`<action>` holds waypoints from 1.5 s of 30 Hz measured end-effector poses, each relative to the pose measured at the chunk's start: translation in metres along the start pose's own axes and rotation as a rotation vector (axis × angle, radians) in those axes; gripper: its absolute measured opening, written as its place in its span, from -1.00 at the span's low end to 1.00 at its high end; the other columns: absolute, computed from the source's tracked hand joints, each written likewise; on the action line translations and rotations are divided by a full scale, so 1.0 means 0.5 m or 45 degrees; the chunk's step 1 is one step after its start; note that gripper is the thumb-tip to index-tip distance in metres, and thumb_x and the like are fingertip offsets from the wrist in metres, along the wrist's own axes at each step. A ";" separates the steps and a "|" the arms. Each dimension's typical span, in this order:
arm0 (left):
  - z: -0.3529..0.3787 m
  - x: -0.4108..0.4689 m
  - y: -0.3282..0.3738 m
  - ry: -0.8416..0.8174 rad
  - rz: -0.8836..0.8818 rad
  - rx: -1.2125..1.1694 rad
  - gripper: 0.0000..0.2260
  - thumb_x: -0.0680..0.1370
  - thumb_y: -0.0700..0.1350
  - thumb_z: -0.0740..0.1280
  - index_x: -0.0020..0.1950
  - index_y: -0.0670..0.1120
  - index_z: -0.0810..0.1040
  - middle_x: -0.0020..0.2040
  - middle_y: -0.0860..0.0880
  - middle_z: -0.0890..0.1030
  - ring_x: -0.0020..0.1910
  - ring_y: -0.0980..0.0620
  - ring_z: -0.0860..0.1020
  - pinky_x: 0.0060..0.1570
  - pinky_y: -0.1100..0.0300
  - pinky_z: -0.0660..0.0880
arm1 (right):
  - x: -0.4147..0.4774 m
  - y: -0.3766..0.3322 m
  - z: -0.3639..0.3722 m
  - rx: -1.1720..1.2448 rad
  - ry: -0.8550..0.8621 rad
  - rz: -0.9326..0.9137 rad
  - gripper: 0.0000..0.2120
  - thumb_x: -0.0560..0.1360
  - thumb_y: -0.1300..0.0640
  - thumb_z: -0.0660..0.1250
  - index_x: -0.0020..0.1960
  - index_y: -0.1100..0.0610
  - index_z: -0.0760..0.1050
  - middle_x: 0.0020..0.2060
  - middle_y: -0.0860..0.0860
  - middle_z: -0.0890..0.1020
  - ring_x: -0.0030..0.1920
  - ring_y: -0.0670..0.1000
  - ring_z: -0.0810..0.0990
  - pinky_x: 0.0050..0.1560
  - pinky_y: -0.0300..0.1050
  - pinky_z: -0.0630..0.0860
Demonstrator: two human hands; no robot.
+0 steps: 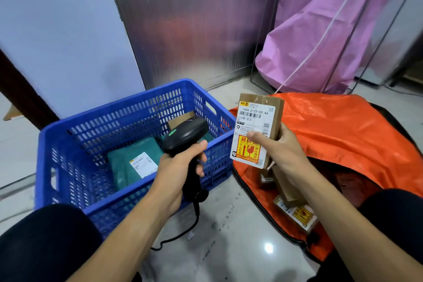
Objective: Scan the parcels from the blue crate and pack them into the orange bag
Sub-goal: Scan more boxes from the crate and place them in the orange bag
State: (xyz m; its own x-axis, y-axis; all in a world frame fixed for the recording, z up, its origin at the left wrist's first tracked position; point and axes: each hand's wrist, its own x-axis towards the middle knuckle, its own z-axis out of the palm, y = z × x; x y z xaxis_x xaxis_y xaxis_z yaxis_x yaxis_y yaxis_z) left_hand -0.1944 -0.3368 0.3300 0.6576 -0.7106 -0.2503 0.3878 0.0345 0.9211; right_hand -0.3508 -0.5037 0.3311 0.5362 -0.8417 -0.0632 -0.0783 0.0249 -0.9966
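Almost upright lengthwise, parcel [256, 119] in right hand [282, 152], label toward the wearer.

Glossy pale floor [229, 242], blue crate [128, 119] at left, orange bag [343, 133] just beside it

A pink bag [320, 30] hung slack in a thin metal frame [261, 30] at the back right, with a white strap [329, 27] running slantwise across it. Left of it stood a ribbed, translucent panel [194, 25], then a pale wall [57, 18] crossed by a dark slanted beam [20, 89]. The floor [229, 224] was glossy grey tile.
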 end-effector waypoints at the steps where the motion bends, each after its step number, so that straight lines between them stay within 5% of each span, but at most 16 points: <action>1: 0.001 -0.003 0.003 -0.040 0.022 -0.010 -0.89 0.53 -0.16 0.49 -0.05 -0.18 0.62 -0.28 -0.15 0.55 -0.47 0.01 0.37 -0.36 0.13 0.38 | 0.003 -0.005 -0.008 -0.032 0.012 -0.018 -0.55 0.45 0.14 0.57 0.30 0.05 0.54 0.06 -0.04 0.75 0.01 0.00 0.76 0.08 0.05 0.68; 6: 0.007 -0.021 0.016 -0.221 0.167 0.027 -0.89 0.43 -0.15 0.43 -0.19 -0.19 0.58 -0.32 -0.19 0.53 -0.50 0.00 0.33 -0.42 0.15 0.36 | 0.010 -0.012 -0.034 -0.042 0.084 -0.068 -0.57 0.46 0.20 0.56 0.29 0.10 0.53 0.02 -0.04 0.75 -0.09 -0.07 0.76 -0.23 -0.28 0.64; 16: 0.013 -0.037 0.015 -0.303 0.207 0.240 -0.90 0.44 -0.12 0.48 -0.25 -0.05 0.60 -0.37 -0.15 0.47 -0.51 -0.01 0.32 -0.41 0.14 0.38 | 0.027 0.005 -0.049 -0.139 0.108 -0.019 -0.54 0.44 0.02 0.58 0.28 0.02 0.54 0.06 -0.05 0.75 -0.04 -0.03 0.76 0.04 0.08 0.69; 21: 0.016 -0.038 0.012 -0.308 0.211 0.281 -0.89 0.43 -0.09 0.48 -0.28 0.00 0.62 -0.40 -0.12 0.44 -0.51 -0.03 0.32 -0.43 0.15 0.39 | 0.022 0.004 -0.042 -0.146 0.089 -0.028 -0.57 0.46 0.01 0.56 0.28 0.00 0.53 0.03 -0.09 0.74 -0.09 -0.09 0.76 -0.18 -0.17 0.68; 27: 0.017 -0.037 0.012 -0.288 0.177 0.291 -0.89 0.42 -0.08 0.49 -0.29 0.01 0.62 -0.41 -0.09 0.43 -0.49 -0.02 0.31 -0.41 0.15 0.37 | 0.020 0.007 -0.042 -0.144 0.088 -0.023 -0.52 0.44 -0.02 0.57 0.30 -0.02 0.51 0.05 -0.10 0.74 -0.05 -0.08 0.76 -0.02 -0.04 0.68; 45: 0.015 -0.039 0.011 -0.268 0.171 0.313 -0.82 0.55 -0.21 0.48 -0.20 0.03 0.66 -0.42 -0.06 0.42 -0.48 0.00 0.33 -0.37 0.13 0.38 | 0.018 0.005 -0.041 -0.152 0.090 -0.030 -0.53 0.45 0.00 0.56 0.30 -0.01 0.51 0.04 -0.10 0.74 -0.07 -0.10 0.76 -0.18 -0.19 0.66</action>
State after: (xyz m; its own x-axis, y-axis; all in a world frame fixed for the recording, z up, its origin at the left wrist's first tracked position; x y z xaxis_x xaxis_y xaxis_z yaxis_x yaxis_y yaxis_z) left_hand -0.2097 -0.3279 0.3423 0.5345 -0.8415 -0.0783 0.1228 -0.0143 0.9923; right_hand -0.3637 -0.5222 0.3289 0.4788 -0.8773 -0.0315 -0.1682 -0.0564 -0.9841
